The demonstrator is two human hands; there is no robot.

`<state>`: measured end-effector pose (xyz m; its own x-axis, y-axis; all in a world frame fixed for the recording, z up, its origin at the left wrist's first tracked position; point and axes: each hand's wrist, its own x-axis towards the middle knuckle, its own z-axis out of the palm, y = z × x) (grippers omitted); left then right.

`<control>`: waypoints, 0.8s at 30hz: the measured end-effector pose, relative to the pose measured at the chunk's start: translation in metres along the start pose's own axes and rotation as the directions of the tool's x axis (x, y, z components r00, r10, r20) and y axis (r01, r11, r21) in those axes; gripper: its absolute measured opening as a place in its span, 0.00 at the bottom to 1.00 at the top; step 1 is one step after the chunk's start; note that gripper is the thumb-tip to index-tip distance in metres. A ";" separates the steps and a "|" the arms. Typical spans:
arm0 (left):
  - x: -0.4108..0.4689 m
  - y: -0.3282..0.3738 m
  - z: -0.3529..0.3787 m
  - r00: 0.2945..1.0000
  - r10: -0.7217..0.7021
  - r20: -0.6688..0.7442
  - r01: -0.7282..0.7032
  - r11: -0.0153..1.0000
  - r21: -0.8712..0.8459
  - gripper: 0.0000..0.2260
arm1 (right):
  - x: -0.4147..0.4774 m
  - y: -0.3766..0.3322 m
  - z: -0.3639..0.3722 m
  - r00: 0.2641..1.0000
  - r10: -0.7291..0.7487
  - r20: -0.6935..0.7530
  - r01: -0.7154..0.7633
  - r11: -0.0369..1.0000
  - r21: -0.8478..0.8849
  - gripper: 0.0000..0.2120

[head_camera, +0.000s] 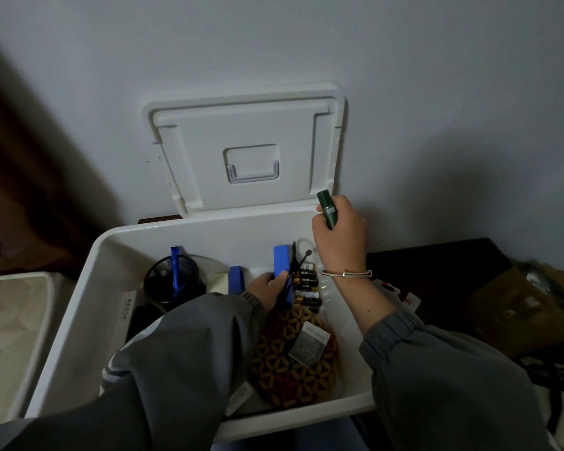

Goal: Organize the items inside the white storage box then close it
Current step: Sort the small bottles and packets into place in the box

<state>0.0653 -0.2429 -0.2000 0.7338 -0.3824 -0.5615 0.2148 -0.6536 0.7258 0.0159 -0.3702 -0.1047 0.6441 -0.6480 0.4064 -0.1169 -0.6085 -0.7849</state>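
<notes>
Mostly, my sleeve (192,336) hides my left hand (268,288), which grips one of two blue blocks (281,262) in the box (79,304) at 6 o'clock. My right hand (339,237), at 2 o'clock, clasps one green tube (327,208). Batteries (306,288) blur, uncountable; one lid (241,125) stands open at 12.

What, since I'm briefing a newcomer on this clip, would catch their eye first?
The right hand, raised over the far right corner of the open white plastic storage box, grips a dark green cylindrical tube. Inside the box the left hand holds a tall blue rectangular block beside a row of black-and-yellow batteries. The white lid with its recessed handle stands propped against the wall behind.
</notes>
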 end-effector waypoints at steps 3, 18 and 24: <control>0.008 0.001 0.005 0.999 -0.037 -0.034 0.040 0.993 0.108 0.23 | 0.001 0.001 0.000 1.000 0.004 0.013 -0.003 1.000 -0.007 0.02; 0.028 0.006 0.006 0.994 -0.097 -0.047 0.107 0.917 0.384 0.23 | 0.001 -0.001 0.001 1.000 0.012 0.017 -0.012 1.000 -0.005 0.02; 0.029 -0.008 0.001 0.995 -0.068 -0.070 0.075 0.993 0.089 0.15 | 0.000 -0.001 0.001 1.000 0.006 0.027 -0.006 1.000 -0.006 0.01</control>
<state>0.0842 -0.2498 -0.2230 0.7609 -0.2898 -0.5805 0.2106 -0.7359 0.6435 0.0172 -0.3695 -0.1046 0.6636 -0.6392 0.3888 -0.1254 -0.6074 -0.7845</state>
